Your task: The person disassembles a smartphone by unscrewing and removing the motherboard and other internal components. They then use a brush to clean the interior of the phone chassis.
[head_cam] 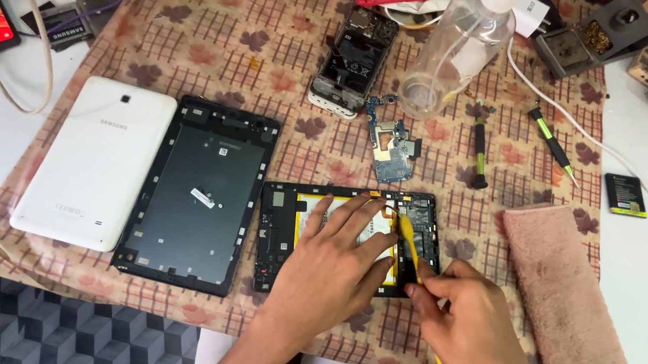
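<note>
I see the opened tablet (pixel 350 235) near centre on the patterned cloth (pixel 216 41); left hand (pixel 331 271) lies flat, fingers spread, pinning it. Right hand (pixel 470 334) pinches yellow tweezers (pixel 410 253) at the board: component work; steady tip placement seems needed next

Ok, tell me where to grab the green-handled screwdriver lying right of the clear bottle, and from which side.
Take the green-handled screwdriver by its thick green-and-black handle at the upper left end, coming from above. It lies flat and slanted on the patterned cloth, its thin metal tip pointing down-right toward the white cable. The handle is the widest part, and the cloth on both sides of it looks bare, so fingers should fit.
</note>
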